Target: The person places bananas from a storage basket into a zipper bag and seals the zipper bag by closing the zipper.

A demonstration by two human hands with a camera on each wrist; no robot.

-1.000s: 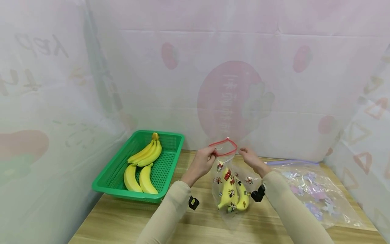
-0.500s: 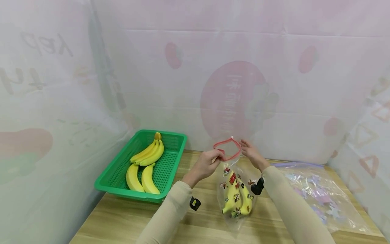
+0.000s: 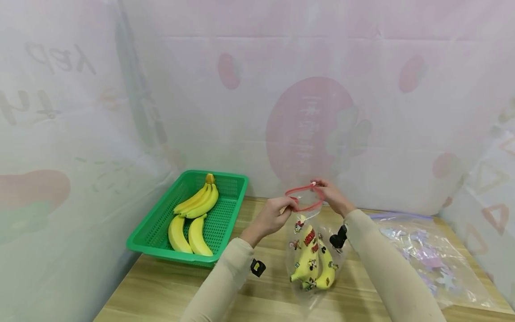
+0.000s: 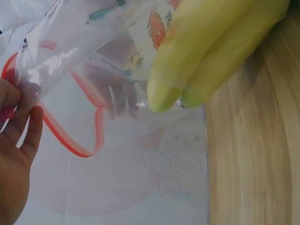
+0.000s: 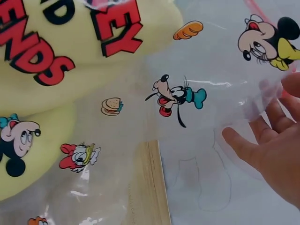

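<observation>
A clear zip bag (image 3: 301,243) with cartoon prints and a red zip rim hangs between both hands, its mouth spread. Inside it lie yellow bananas (image 3: 306,259), their stems low. My left hand (image 3: 273,217) pinches the red rim on its left side; the left wrist view shows thumb and fingers on that edge. At the rim's right side, my right hand (image 3: 331,195) has its fingertips at the white slider (image 3: 313,184). In the right wrist view the fingers (image 5: 276,124) meet the bag's edge at the right, the tips partly cut off by the frame.
A green basket (image 3: 237,210) with a bunch of bananas (image 3: 201,199) and two loose bananas (image 3: 199,237) stands on the left of the wooden table (image 3: 161,290). A larger clear bag (image 3: 434,257) with pastel shapes lies at the right. Printed sheets (image 3: 209,112) enclose the back and sides.
My right hand was apart from the rim and has come to its slider, on the right side. The left hand keeps its pinch. The view has shifted slightly.
</observation>
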